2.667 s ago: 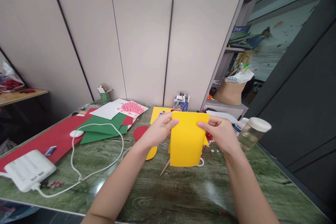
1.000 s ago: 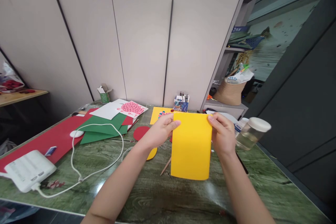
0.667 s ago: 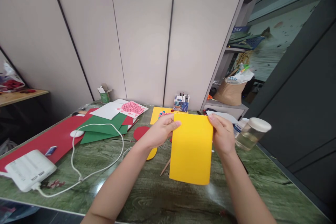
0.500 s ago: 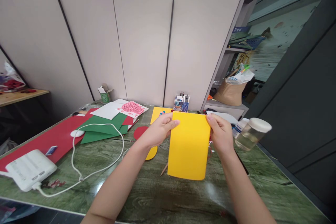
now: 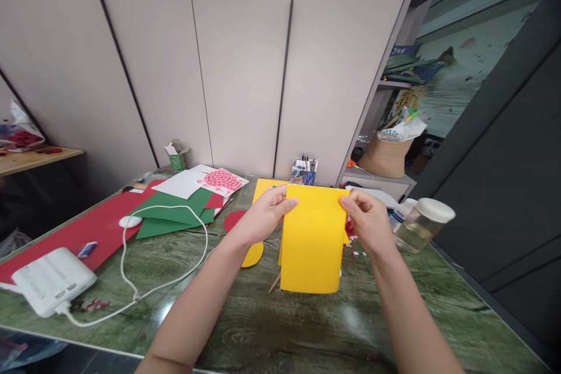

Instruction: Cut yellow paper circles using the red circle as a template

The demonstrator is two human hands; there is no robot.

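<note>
While the left hand [image 5: 266, 217] is pinching the top left side of the yellow paper [image 5: 312, 245], the right hand [image 5: 370, 219] is pinching near the top right corner, so both are holding it with thumbs in front. The paper is hanging down over the green surface [image 5: 263, 330], between the two hands; I cannot tell if its bottom is touching. For a good hold, the thumbs should be pressing softly, so they aren't making dents. Both hands should be sitting level, so the top isn't tipping or sagging. Tugging too hard might be asking for a rip, and pinching too little might be letting it slip.

The paper is looking bright, smooth and plain, with no drawing showing on its front. It is looking taller than wide, and its lower part is curving a bit. Another yellow layer [image 5: 280, 252] is peeking out behind its left side. A brown stick [image 5: 274, 283] is lying near the bottom left corner.
</note>
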